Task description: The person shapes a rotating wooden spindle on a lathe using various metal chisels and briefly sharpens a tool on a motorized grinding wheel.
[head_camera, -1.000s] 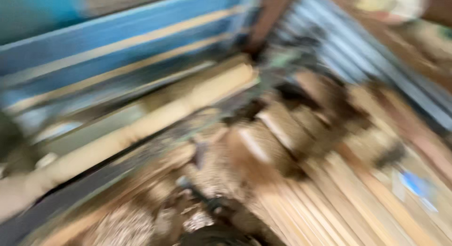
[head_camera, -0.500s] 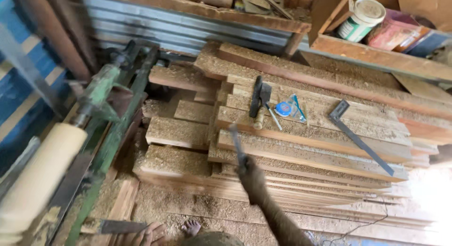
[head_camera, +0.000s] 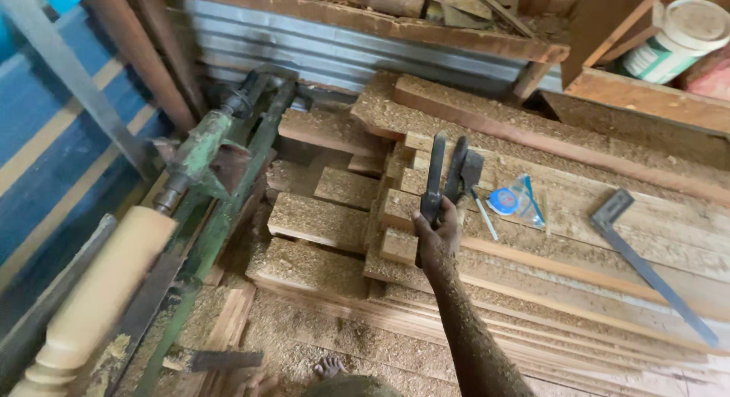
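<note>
My right hand, dusted with sawdust, reaches out over a stack of sawdust-covered planks. Its fingers are closed around the lower end of a long dark flat tool that points away from me. Right beside it lie two more dark chisel-like tools on the planks. My left hand is out of sight.
A green wood lathe at the left holds a pale turned spindle. On the planks lie a thin pen-like tool, a blue tape with a clear set square and a metal try square. A chisel lies on the floor; a white bucket sits on the shelf.
The view swung from a blur at the lathe to the plank stack. My right hand moved farther out with the dark tool, up beside the tools lying on the planks.
</note>
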